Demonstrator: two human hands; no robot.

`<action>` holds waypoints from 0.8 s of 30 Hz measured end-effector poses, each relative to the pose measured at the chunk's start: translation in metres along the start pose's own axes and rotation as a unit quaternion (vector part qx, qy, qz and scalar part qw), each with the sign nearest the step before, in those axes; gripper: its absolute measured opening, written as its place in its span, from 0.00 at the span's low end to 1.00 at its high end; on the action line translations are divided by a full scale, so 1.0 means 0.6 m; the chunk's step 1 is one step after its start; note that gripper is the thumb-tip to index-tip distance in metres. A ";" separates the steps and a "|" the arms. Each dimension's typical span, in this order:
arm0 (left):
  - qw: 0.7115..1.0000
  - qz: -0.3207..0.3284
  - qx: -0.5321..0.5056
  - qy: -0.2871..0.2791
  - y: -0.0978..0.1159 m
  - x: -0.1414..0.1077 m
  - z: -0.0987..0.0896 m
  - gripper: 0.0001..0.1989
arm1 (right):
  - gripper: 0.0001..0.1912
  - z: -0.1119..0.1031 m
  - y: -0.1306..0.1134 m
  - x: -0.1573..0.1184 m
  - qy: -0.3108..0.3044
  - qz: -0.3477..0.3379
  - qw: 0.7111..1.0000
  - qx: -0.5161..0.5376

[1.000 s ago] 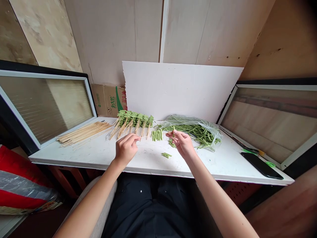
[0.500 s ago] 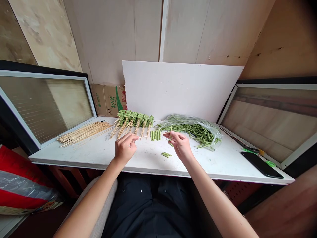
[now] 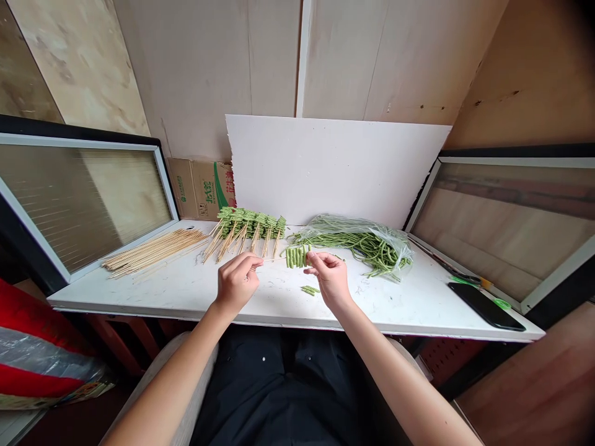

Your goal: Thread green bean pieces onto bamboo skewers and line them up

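Note:
My left hand (image 3: 238, 279) pinches the bare end of a thin wooden skewer (image 3: 274, 259), held level above the table. Several short green bean pieces (image 3: 295, 257) sit side by side across the skewer's other end. My right hand (image 3: 329, 275) closes its fingertips on a bean piece at the right end of that row; the skewer's tip is hidden there. On the table just below lie a few loose cut bean pieces (image 3: 310, 290). Behind my hands is a pile of loaded bean skewers (image 3: 251, 224), their sticks pointing toward me.
Bare wooden skewers (image 3: 155, 251) lie in a bundle at the left. A clear plastic bag of long green beans (image 3: 372, 244) spreads out at the back right. A black phone (image 3: 486, 306) and scissors (image 3: 465, 277) rest near the right edge. A cardboard box (image 3: 199, 189) stands behind.
My right hand has brought a bean piece onto the skewer's tip, against the row. Half a second ago it was a little apart from the row. The view has shifted slightly.

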State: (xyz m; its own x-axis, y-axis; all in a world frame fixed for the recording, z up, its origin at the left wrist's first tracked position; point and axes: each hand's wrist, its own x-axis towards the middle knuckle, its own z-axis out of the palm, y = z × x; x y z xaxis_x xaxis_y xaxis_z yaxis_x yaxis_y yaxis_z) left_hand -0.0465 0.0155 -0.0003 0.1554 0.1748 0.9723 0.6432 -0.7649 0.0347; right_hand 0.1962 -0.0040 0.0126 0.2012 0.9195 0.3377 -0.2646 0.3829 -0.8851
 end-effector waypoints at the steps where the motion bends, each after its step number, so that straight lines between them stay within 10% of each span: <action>1: 1.000 0.001 0.000 0.001 0.001 0.000 0.000 0.18 | 0.17 0.002 0.002 -0.001 -0.001 -0.002 1.000 -0.004; 24: 0.998 -0.057 -0.023 -0.014 -0.007 -0.007 0.007 0.14 | 0.17 -0.014 -0.008 0.015 -0.082 0.038 0.995 -0.051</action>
State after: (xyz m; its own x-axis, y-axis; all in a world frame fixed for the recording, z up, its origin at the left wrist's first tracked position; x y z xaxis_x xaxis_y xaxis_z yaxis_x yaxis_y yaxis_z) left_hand -0.0468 0.0209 -0.0055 0.1036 0.2795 0.9545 0.6236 -0.7659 0.1566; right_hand 0.2070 0.0020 0.0172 0.0247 0.9508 0.3089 -0.1736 0.3084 -0.9353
